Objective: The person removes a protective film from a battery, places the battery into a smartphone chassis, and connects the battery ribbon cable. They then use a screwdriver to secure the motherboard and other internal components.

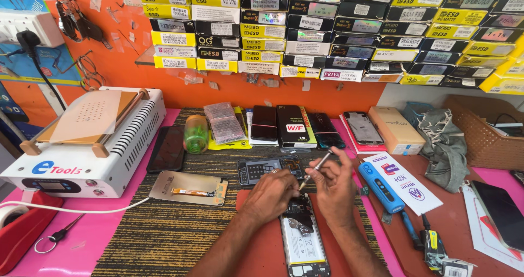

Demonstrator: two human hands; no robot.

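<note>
Over the opened phone with white battery (pixel 303 239) | left hand (pixel 271 194) pressing its top | right hand (pixel 334 185) pinching thin metal tweezers (pixel 315 169)

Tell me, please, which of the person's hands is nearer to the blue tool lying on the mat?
Right. The right hand, holding a screwdriver, sits just left of the blue tool; the left hand lies farther left, on the opened phone.

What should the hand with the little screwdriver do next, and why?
Probably lower the screwdriver tip a touch into the top of the opened phone. The right hand holds it tilted above that end, while the left hand steadies the phone there.
</note>
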